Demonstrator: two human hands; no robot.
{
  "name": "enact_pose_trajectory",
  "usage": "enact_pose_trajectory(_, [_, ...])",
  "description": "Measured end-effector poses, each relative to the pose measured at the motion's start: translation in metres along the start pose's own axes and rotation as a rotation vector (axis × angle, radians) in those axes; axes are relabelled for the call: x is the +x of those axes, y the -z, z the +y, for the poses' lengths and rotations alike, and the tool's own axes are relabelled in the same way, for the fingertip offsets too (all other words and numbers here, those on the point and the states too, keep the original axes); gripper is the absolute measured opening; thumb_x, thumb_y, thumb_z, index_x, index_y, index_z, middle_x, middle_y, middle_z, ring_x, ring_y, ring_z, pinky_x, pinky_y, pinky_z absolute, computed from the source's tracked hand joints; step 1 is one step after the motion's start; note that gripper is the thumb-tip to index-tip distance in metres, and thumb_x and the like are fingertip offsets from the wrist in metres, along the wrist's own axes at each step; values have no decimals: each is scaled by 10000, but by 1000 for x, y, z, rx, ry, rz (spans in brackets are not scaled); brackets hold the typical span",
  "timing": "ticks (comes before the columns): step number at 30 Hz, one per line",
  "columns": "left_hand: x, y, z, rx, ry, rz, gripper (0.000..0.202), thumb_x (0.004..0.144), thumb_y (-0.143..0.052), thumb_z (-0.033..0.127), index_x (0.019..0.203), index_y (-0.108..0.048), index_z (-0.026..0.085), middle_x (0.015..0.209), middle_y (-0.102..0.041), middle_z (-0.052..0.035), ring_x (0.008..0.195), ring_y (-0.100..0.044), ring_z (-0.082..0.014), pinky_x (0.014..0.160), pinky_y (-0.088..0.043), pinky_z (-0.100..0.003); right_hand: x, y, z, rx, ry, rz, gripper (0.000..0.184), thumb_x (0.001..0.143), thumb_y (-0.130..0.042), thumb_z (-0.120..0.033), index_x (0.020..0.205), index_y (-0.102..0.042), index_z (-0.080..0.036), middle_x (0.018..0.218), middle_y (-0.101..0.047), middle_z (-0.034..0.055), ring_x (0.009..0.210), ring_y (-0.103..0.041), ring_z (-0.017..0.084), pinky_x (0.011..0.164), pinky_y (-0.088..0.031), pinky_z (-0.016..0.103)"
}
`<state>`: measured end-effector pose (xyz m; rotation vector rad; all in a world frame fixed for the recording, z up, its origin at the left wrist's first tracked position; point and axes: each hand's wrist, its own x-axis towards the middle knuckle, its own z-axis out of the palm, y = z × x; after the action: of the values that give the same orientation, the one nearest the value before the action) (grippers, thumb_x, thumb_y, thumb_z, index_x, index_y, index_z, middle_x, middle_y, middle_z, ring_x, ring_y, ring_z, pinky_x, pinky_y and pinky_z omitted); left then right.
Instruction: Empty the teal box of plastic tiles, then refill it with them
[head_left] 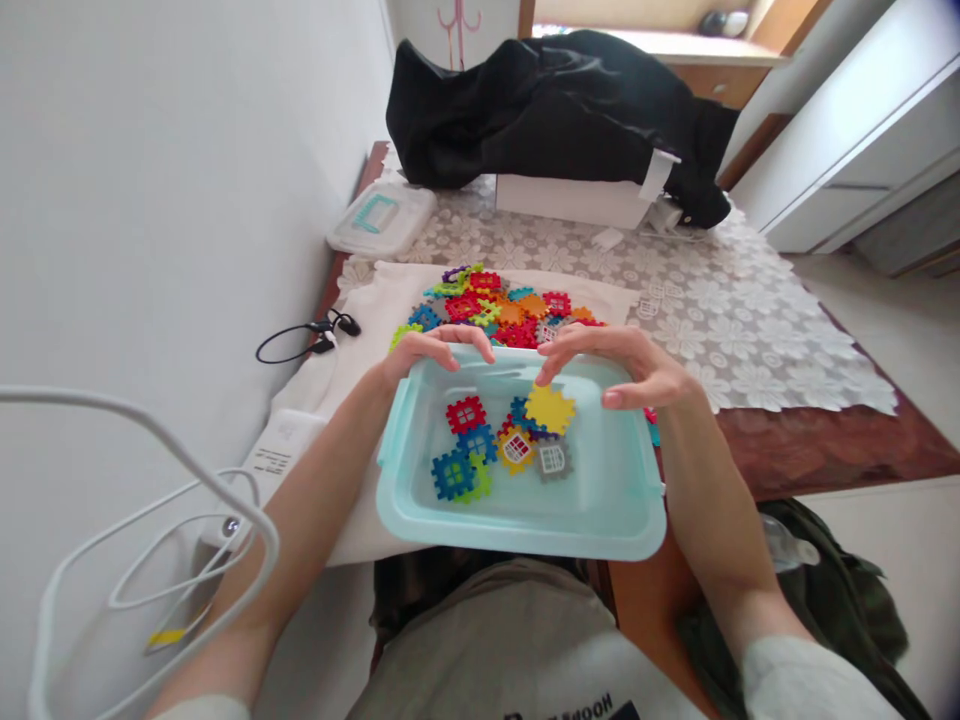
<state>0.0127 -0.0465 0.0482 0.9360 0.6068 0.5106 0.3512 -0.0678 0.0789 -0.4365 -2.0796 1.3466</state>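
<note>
A pale turquoise plastic bin rests at the near table edge, over my lap. Several coloured interlocking square tiles lie in it, among them a red one and a blue one. My left hand curls over the bin's far rim, holding nothing I can see. My right hand reaches over the far rim, its fingertips pinching the top of a yellow tile inside the bin. A pile of more tiles lies on a white cloth just beyond the bin.
A clear lidded box stands at the far left. A black garment drapes over a white box at the back. A black cable and white cables lie left. A wall runs along the left.
</note>
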Motion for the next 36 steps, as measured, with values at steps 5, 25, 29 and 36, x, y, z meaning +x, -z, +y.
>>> enact_pose_trajectory(5, [4, -2, 2, -14, -34, -11, 350, 573, -780, 170, 911, -867, 147, 902, -818, -102, 733, -756, -240, 687, -616, -294, 6, -3, 32, -63, -88, 498, 756, 987, -506, -901, 1383, -781, -319, 1067, -836, 77, 1100, -800, 295, 1067, -622, 469])
enact_pose_trajectory(25, [4, -4, 5, -8, -43, -2, 333, 561, -775, 142, 886, -842, 122, 952, -821, -98, 794, -777, -245, 691, -633, -295, 21, -13, 89, -758, -345, 383, 383, 1044, -718, -536, 1172, -813, -187, 1296, -767, 166, 1216, -711, 329, 1131, -565, 445])
enact_pose_trajectory(29, [4, -5, 6, 0, -36, -7, 331, 563, -788, 150, 887, -853, 125, 946, -837, -98, 775, -780, -243, 684, -636, -293, 22, -12, 94, -725, -311, 409, 391, 1031, -712, -513, 1224, -817, -189, 1310, -775, 167, 1223, -726, 338, 1132, -587, 463])
enact_pose_trajectory(36, [4, -10, 9, -20, -25, -1, 331, 541, -782, 121, 861, -867, 119, 886, -838, -98, 736, -779, -244, 689, -648, -303, 20, -9, 98, -714, -276, 285, 439, 1032, -722, -470, 1406, -790, -251, 1535, -702, 147, 1484, -624, 364, 1307, -473, 522])
